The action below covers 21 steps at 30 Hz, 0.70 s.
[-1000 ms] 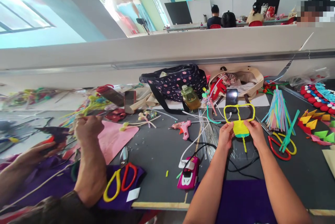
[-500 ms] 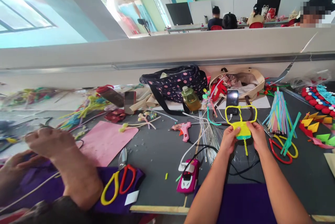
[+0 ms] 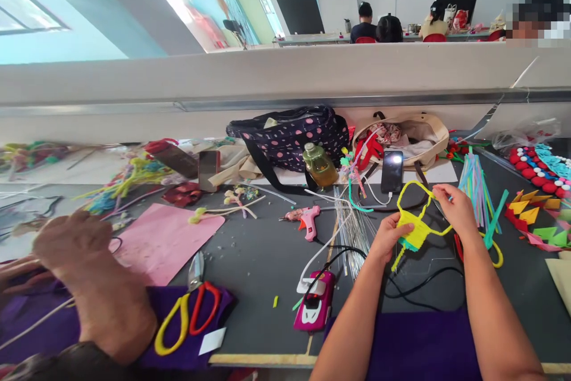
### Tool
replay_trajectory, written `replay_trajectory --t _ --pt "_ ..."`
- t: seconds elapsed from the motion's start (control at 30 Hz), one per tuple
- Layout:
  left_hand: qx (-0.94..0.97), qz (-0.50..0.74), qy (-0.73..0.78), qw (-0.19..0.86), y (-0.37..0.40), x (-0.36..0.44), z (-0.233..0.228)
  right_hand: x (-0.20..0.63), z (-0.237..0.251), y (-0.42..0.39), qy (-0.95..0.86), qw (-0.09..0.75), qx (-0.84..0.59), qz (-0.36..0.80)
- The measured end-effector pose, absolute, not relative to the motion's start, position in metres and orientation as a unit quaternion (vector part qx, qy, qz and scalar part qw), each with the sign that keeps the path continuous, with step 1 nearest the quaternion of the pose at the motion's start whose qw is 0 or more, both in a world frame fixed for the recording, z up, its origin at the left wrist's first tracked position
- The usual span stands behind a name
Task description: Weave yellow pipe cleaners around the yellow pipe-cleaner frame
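A yellow pipe-cleaner figure (image 3: 417, 229) with a woven body, a teal band at its foot and two looped arms is held tilted above the dark table (image 3: 259, 268). My left hand (image 3: 387, 238) grips its woven body from the left. My right hand (image 3: 455, 210) pinches the upper right loop of the figure. A black phone (image 3: 392, 171) on a cable lies just beyond the figure.
A co-worker's hand (image 3: 74, 244) rests at the left over purple felt, near yellow-and-red scissors (image 3: 187, 315). A pink glue gun (image 3: 304, 217), pink car-shaped device (image 3: 314, 304), thin wires (image 3: 352, 220), pipe-cleaner bundle (image 3: 473, 185), red scissors (image 3: 495, 250), oil bottle (image 3: 317, 166) and bags (image 3: 289, 137) surround the middle.
The figure went from upright and square-on to tilted left. My right hand moved up from its body to the upper right loop. The co-worker's hand dropped toward the left.
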<state>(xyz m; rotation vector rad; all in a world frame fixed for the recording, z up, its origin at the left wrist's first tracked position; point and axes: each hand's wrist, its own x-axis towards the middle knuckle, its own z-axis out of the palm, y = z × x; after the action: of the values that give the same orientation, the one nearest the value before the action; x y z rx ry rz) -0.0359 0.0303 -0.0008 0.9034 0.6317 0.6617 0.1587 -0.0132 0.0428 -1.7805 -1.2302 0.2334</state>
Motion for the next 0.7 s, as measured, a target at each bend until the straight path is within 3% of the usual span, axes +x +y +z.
replay_trajectory --t 0.13,0.47,0.6,0.7 --pt "0.441 0.302 0.284 0.796 0.031 -0.037 0.0 0.161 0.046 -0.005 -0.533 0.417 -0.717 0.166" --pt "0.463 0.347 0.277 0.767 0.03 -0.038 0.007 0.165 0.054 0.004 -0.521 0.454 -0.662 0.29" --pt "0.409 0.358 0.286 0.789 0.032 -0.038 0.003 0.165 0.071 0.008 -0.514 0.47 -0.683 0.218" --pt "0.334 0.372 0.317 0.806 0.037 -0.039 -0.002 0.151 0.109 -0.002 -0.488 0.568 -0.641 0.17"
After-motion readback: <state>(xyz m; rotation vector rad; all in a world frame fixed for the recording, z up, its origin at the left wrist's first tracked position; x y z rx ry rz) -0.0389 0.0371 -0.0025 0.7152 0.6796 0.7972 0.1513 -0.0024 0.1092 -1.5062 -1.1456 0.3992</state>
